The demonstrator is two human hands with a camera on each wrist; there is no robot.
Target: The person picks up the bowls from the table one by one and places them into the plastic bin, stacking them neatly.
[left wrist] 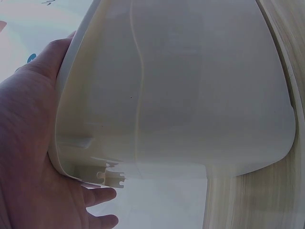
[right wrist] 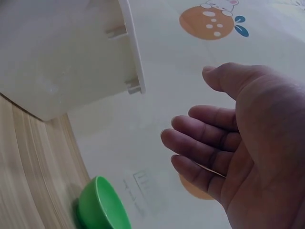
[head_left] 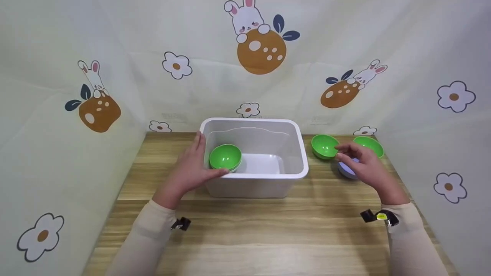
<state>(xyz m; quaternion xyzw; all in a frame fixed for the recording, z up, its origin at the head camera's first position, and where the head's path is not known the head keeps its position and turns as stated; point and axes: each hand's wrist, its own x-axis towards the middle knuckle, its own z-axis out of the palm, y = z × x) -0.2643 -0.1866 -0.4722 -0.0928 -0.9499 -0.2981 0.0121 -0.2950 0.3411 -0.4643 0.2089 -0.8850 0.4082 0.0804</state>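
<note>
A white plastic bin (head_left: 249,187) stands on the table. My left hand (head_left: 188,166) rests against its near left corner, thumb along the front rim and fairly straight fingers along the left side; the left wrist view shows this hand (left wrist: 43,124) beside the bin wall (left wrist: 190,86). Inside, at the left, a green bowl (head_left: 225,156) sits on a paler piece, mostly hidden. Over a purple bowl (head_left: 346,168) hovers my right hand (head_left: 362,163), fingers loosely bent, partly covering it. In the right wrist view that hand (right wrist: 238,138) holds nothing.
Right of the bin stands one green bowl (head_left: 324,147), with another green bowl (head_left: 369,145) near the table's right edge. Patterned cloth walls (head_left: 207,92) enclose the wooden table (head_left: 261,234) at the back and both sides.
</note>
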